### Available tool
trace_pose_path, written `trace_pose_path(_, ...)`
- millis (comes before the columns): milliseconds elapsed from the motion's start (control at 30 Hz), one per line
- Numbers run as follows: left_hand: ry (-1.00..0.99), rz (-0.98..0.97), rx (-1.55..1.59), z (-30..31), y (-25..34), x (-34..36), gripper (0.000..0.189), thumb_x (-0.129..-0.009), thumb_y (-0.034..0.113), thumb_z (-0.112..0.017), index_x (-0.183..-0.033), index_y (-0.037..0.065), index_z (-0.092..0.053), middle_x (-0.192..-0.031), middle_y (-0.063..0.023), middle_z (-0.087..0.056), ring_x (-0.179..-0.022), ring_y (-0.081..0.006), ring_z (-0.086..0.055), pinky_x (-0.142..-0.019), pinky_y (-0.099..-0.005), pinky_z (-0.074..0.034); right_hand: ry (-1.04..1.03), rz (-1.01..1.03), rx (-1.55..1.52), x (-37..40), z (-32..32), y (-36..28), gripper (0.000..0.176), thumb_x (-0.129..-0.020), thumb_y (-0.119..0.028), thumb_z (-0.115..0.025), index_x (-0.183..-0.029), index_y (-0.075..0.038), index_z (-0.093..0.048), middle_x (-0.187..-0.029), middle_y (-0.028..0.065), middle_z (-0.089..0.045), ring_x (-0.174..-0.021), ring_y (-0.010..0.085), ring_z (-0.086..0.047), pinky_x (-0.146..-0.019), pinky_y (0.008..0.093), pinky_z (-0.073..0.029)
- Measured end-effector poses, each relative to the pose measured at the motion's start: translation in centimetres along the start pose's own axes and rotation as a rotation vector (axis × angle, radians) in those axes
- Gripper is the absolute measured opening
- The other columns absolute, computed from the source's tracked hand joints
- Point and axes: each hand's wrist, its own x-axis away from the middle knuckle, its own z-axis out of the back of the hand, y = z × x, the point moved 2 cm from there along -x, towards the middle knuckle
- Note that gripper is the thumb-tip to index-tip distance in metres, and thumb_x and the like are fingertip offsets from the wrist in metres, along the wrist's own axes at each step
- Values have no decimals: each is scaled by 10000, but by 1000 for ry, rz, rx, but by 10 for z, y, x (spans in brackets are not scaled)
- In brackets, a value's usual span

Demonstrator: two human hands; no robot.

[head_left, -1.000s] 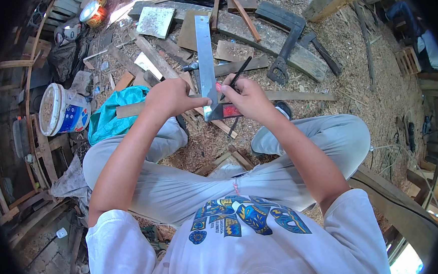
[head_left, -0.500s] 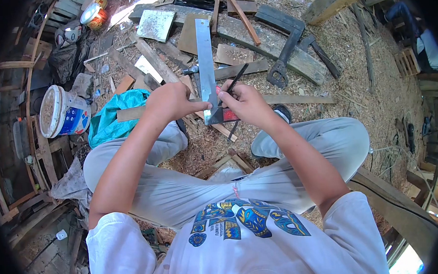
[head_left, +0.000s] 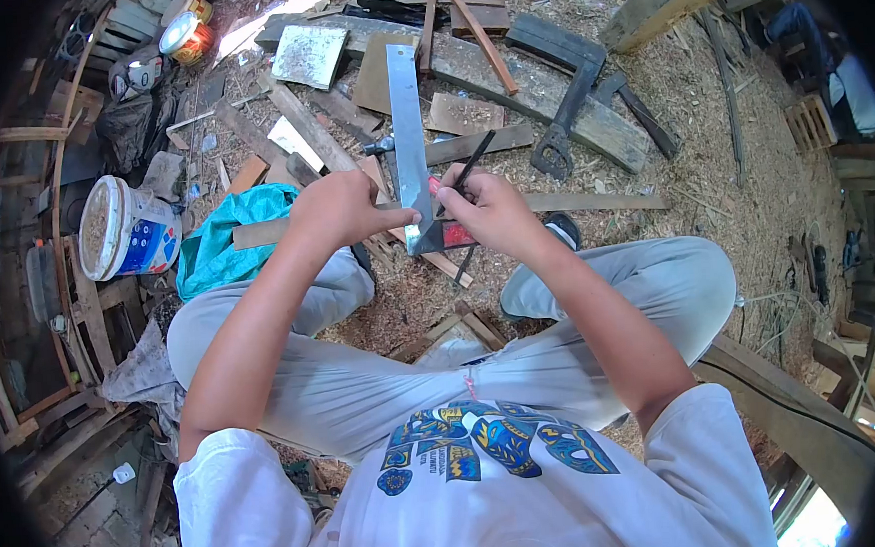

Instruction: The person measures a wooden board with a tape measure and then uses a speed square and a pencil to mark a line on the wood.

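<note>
A long wooden strip [head_left: 593,201] lies crosswise in front of me, above my shins. Across it stands a try square, its steel blade [head_left: 406,125] pointing away from me. My left hand [head_left: 338,209] is closed around the strip, with its thumb pressed on the lower part of the blade. In my right hand [head_left: 483,202], pinched just right of the blade, is a dark pencil [head_left: 477,156] held slanted; its lower end is hard to make out. A red-and-black piece [head_left: 457,234] shows beneath the right hand at the square's base, partly hidden.
Beyond the hands lie a handsaw [head_left: 561,115], a hammer [head_left: 638,111], a thick beam [head_left: 485,65] and several offcuts. To the left are a white bucket [head_left: 104,229] and a teal sack [head_left: 225,241]. Another person's leg [head_left: 856,97] shows at far right. Shavings cover the ground.
Very little differs. The square's blade appears slightly lower and further left in view, and the pencil has shifted a touch. Both hands keep their hold.
</note>
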Motion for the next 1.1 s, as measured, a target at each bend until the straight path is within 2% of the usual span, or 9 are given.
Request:
trace_pose_path(133, 14, -7, 6, -3, -2, -1, 826, -710, 826, -776, -833, 10, -805, -823, -196, -776, -815, -361, -782, -746, -458, -621, -19, -16, 26, 3, 0, -8, 204, -1076, -229, -649, -1038, -35, -700, -784, -22, -626, -690, 55, -553, -629, 270, -465)
trace_pose_path(367, 56, -15, 35, -6, -3, -2, 816, -700, 808, -806, -771, -4, -767, -742, -183, -735, -725, -335, -752, -672, -444, -574, -7, 3, 9, 3, -2, -11, 202, -1079, -237, -648, -1060, -44, -703, -781, -17, -622, -672, 56, -548, -627, 274, -471)
trace_pose_path(433, 56, -15, 31, -7, -4, -2, 814, -700, 805, -807, -777, -4, -769, -746, -183, -738, -725, -334, -752, -673, -444, -575, 65, -4, 39, 2, 0, -14, 197, -1060, -226, -654, -1070, -33, -690, -861, 88, -717, -751, 180, -670, -713, 358, -526)
trace_pose_path(533, 84, -34, 40, -7, -4, -2, 809, -704, 799, -807, -789, -5, -772, -745, -181, -737, -727, -332, -753, -672, -444, -574, 163, 167, 25, -5, -2, -3, 204, -1068, -230, -651, -1105, -33, -689, -916, 106, -730, -826, 209, -712, -763, 375, -542)
trace_pose_path(567, 43, -8, 28, -3, -2, -1, 806, -704, 799, -799, -855, 8, -797, -821, -187, -765, -801, -343, -770, -725, -452, -599, 163, 166, 25, -3, 0, -6, 204, -1068, -230, -651, -1105, -33, -689, -916, 106, -730, -826, 209, -712, -763, 375, -542)
trace_pose_path(633, 2, 16, 15, 0, 1, 0, 810, -703, 800, -792, -921, 20, -823, -897, -193, -793, -876, -354, -787, -778, -461, -624, 152, 17, 1, 1, 4, -11, 188, -1070, -221, -642, -1111, -43, -686, -909, 108, -733, -842, 219, -727, -765, 386, -548)
trace_pose_path(767, -6, 22, 5, 3, 2, 1, 813, -706, 807, -785, -912, 21, -820, -879, -189, -790, -864, -352, -786, -763, -460, -621, 141, -21, -192, -3, -1, 2, 172, -1073, -212, -632, -1108, -53, -688, -916, 110, -741, -850, 224, -727, -767, 395, -548)
trace_pose_path(967, -1, 2, 9, -1, -2, -3, 820, -705, 819, -777, -839, 11, -811, -820, -186, -778, -821, -352, -781, -735, -459, -614, 154, 238, 109, 6, 0, -17, 186, -1021, -227, -694, -1065, -46, -684, -866, 140, -714, -831, 343, -717, -760, 436, -555)
trace_pose_path(1100, 42, -21, 20, -7, -9, -10, 830, -699, 821, -779, -826, 1, -810, -811, -194, -775, -811, -353, -779, -737, -456, -614, 43, 394, 475, 16, 3, -23, 273, -921, -220, -792, -1115, -81, -660, -990, 146, -652, -977, 390, -674, -843, 493, -539)
